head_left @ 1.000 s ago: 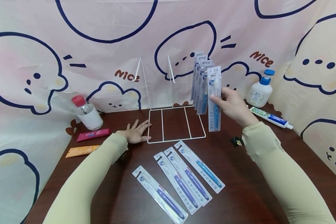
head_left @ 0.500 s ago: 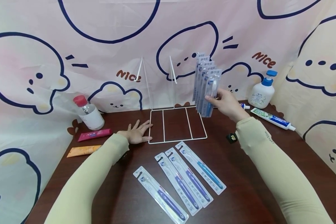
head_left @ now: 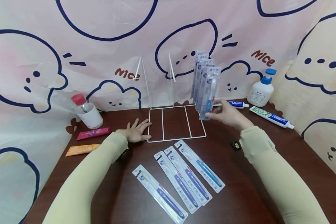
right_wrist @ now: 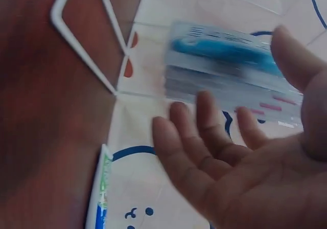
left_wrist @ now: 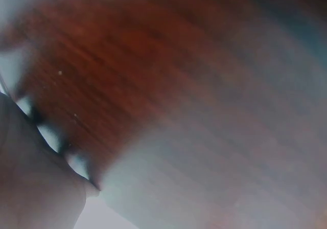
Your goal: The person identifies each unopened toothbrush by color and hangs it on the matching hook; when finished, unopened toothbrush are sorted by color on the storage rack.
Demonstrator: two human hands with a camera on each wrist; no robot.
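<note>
Several packaged toothbrushes hang in a row on the right side of a white wire rack [head_left: 177, 139]. My right hand [head_left: 231, 115] is beside the lower end of the front toothbrush pack [head_left: 211, 88]. In the right wrist view, its fingers [right_wrist: 176, 147] are spread and loosely bent, apart from the blurred blue toothbrush pack. My left hand [head_left: 135, 131] lies flat with fingers spread, touching the left edge of the rack's base. Two bare hooks [head_left: 172, 68] stick out at the rack's left and middle. The left wrist view shows mostly blurred tabletop.
Several more packaged toothbrushes [head_left: 189, 177] lie on the brown table before the rack. To the left are a red-capped bottle [head_left: 88, 112], a pink tube [head_left: 93, 133] and an orange tube [head_left: 82, 150]. A pump bottle [head_left: 260, 92] and toothpaste tubes [head_left: 271, 117] are at the right.
My right hand has brought the front toothbrush pack left and back onto the hanging row, then let go and slid down beside its lower end. My left hand has stayed put.
</note>
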